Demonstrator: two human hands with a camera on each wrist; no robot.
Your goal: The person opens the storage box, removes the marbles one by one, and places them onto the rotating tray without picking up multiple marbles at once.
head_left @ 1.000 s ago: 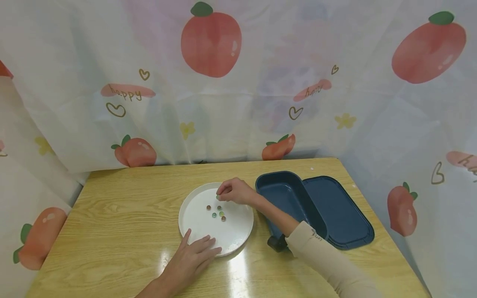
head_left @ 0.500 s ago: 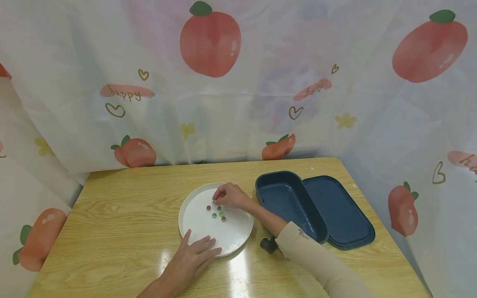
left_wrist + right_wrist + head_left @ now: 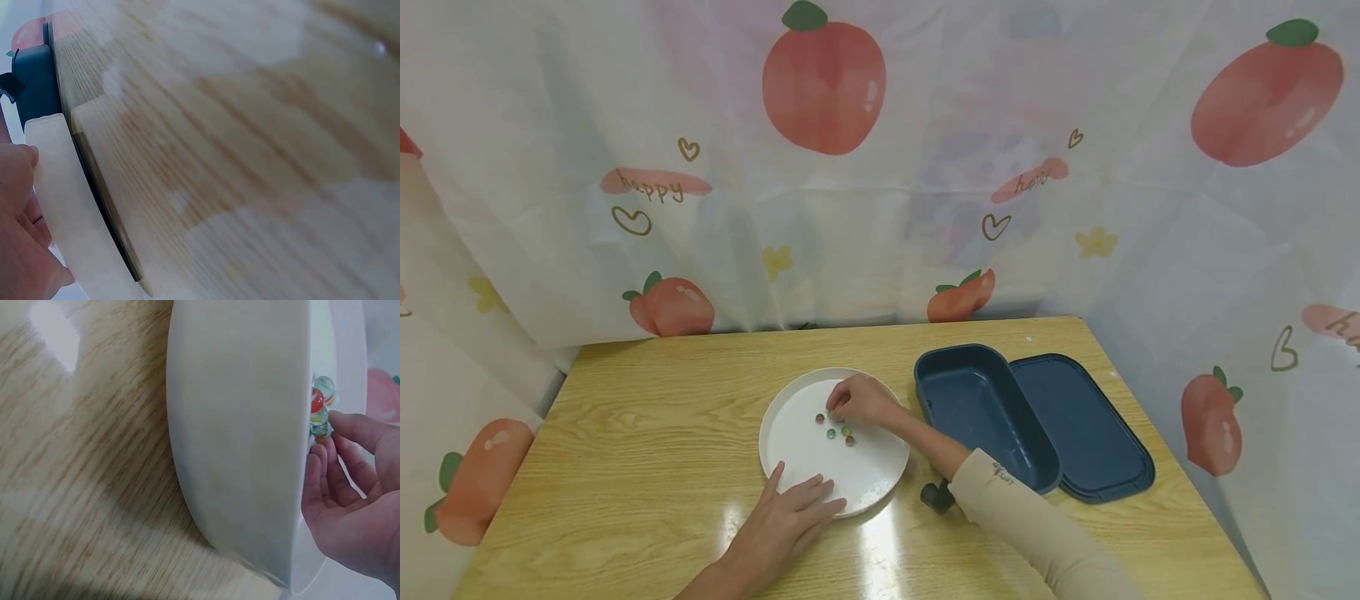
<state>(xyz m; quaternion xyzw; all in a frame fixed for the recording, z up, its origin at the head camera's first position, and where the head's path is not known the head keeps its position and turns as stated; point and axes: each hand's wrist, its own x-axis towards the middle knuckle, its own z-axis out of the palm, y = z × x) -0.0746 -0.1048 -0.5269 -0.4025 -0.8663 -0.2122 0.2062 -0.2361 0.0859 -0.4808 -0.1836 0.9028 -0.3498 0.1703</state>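
Observation:
A round white plate [image 3: 872, 475] with a raised rim lies on the table, several small glass marbles near its middle. Among them are a brown marble [image 3: 820, 418], a teal marble [image 3: 831, 433] and another brown marble [image 3: 850, 441]. My right hand [image 3: 867, 400] reaches in over the far right of the plate, thumb and fingertips pinching a greenish marble [image 3: 321, 430] close beside the others. In the right wrist view a red marble [image 3: 317, 400] shows just past it. My left hand [image 3: 790, 517] rests with spread fingers on the plate's near left rim.
A deep dark blue rectangular box [image 3: 977, 400] stands right of the plate, partly over a flat dark blue lid [image 3: 1082, 433]. A black knob-like part [image 3: 937, 497] shows by the right sleeve [image 3: 1022, 517]. A fruit-print curtain [image 3: 850, 217] hangs behind the wooden table [image 3: 647, 433].
My right hand has come down and slightly left toward the marbles on the plate, carrying the greenish one. The left hand stays on the rim.

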